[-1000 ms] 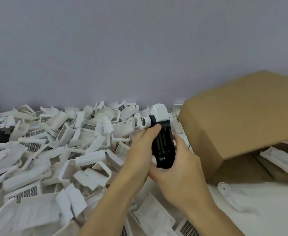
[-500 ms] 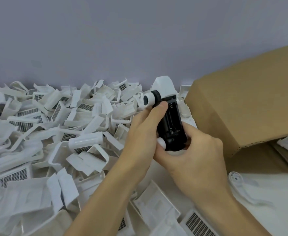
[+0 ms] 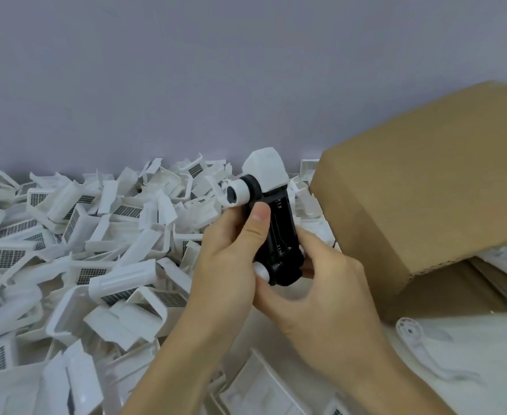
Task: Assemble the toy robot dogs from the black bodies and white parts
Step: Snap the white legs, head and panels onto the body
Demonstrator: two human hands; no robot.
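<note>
Held in a two-handed grip at frame centre: left hand (image 3: 228,265) curled round the black body (image 3: 279,235), thumb on its edge, right hand (image 3: 321,292) pinching the lower end. Likely light, rigid, smooth plastic; best taken by the long sides, clear of the white head (image 3: 265,170) and open battery bay.

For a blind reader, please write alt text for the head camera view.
Both hands, left hand and right hand, grip a black toy body with a white head above a pile of white parts. A cardboard box lies right.

White parts (image 3: 120,265) are piling up across the left of the bench (image 3: 470,363), a cardboard box (image 3: 420,211) sitting right, one white leg piece (image 3: 420,351) lying below it.
</note>
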